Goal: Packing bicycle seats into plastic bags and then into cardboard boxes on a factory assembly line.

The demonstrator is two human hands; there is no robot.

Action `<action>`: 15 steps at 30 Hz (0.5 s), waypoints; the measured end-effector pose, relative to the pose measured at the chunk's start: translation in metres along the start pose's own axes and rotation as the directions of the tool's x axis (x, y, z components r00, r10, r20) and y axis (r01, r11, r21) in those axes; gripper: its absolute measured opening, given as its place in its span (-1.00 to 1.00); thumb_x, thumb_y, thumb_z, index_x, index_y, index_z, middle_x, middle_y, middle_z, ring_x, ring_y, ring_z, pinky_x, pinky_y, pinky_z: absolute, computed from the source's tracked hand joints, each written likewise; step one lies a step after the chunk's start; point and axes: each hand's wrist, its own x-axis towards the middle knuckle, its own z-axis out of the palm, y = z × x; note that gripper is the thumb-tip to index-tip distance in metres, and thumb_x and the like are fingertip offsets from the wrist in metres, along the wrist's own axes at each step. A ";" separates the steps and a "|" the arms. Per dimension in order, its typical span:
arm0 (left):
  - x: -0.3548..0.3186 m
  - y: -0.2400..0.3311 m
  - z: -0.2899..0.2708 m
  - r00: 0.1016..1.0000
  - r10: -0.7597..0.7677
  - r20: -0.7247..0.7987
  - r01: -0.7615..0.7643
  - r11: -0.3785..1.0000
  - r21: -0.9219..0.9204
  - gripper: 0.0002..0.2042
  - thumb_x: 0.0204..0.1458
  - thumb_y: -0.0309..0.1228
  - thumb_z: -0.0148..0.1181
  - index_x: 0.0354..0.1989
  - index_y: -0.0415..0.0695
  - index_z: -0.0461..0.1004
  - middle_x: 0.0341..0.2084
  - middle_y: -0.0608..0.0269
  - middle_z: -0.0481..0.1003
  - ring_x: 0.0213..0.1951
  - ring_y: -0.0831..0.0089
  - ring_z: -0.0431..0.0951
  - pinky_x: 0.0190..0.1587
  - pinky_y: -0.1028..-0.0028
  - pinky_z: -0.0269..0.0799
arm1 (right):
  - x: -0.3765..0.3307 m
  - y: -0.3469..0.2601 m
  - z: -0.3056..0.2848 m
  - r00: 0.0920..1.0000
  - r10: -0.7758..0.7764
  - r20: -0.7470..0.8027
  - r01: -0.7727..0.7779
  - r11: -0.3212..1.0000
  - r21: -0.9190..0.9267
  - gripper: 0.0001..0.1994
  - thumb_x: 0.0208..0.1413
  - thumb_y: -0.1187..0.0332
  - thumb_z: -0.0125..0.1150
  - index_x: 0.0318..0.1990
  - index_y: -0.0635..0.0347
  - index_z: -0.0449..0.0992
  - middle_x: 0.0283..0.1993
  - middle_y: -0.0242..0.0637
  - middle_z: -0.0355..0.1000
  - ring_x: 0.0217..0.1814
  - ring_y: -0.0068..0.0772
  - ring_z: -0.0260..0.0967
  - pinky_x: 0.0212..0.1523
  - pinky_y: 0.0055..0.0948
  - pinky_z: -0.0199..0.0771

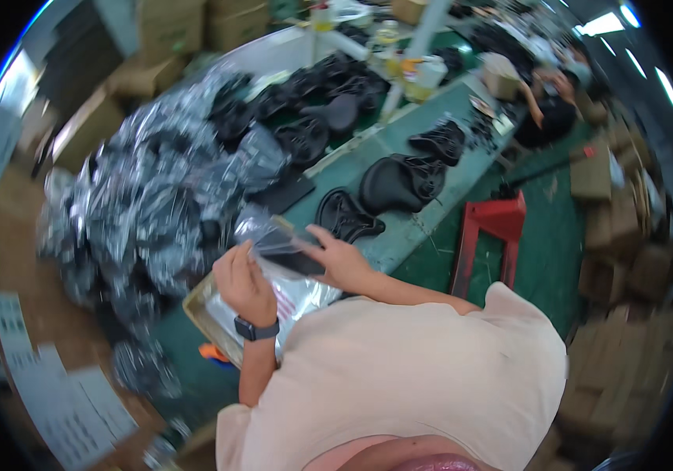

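Note:
Between my hands is a clear plastic bag (264, 232) with a flat black piece (293, 259) in or behind it; I cannot tell which. My left hand (244, 284), with a dark watch at the wrist, pinches the bag's edge. On the other side, my right hand (342, 261) has its thumb and fingers closed around the black piece and the film. Below them sits a shallow box (199, 311) holding silvery plastic bags (299, 293). Just beyond my right hand, a black saddle-shaped part (346, 217) lies on the green bench (399, 235).
A large heap of plastic-wrapped black items (156, 188) covers the left side. More black saddle-shaped parts (403, 182) line the bench. A red pallet jack (493, 216) stands at the right, near stacked cartons (619, 212). Another person (548, 114) works at the far end.

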 end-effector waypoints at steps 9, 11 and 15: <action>0.082 -0.197 -0.155 0.977 -0.048 -0.207 0.164 0.788 0.593 -0.73 0.50 -0.41 0.06 0.09 -0.33 0.62 -0.03 -0.10 0.64 0.01 -0.04 0.65 0.13 0.14 0.53 | 0.005 0.191 0.045 0.916 0.331 -0.229 -0.314 0.943 0.106 -0.30 -0.07 0.15 0.62 0.27 0.18 0.58 0.06 -0.02 0.65 0.10 0.02 0.62 0.10 -0.09 0.64; 0.104 -0.216 -0.195 0.960 -0.126 -0.250 0.271 0.641 0.718 -0.72 0.48 -0.36 0.08 0.10 -0.29 0.64 0.00 -0.07 0.65 0.04 -0.04 0.65 0.13 0.13 0.54 | -0.004 0.255 0.077 0.815 0.560 -0.149 -0.573 0.817 -0.066 -0.27 -0.13 0.13 0.63 0.22 0.24 0.52 0.08 0.16 0.58 0.17 0.21 0.56 0.23 0.08 0.59; 0.123 -0.260 -0.258 0.950 -0.152 -0.272 0.310 0.397 0.864 -0.72 0.46 -0.35 0.09 0.09 -0.25 0.67 0.00 -0.03 0.66 0.01 -0.04 0.65 0.11 0.14 0.54 | -0.005 0.288 0.115 0.781 0.610 -0.131 -0.624 0.771 -0.126 -0.02 -0.16 0.26 0.67 0.47 0.21 0.28 0.38 0.07 0.37 0.42 0.17 0.37 0.30 0.09 0.54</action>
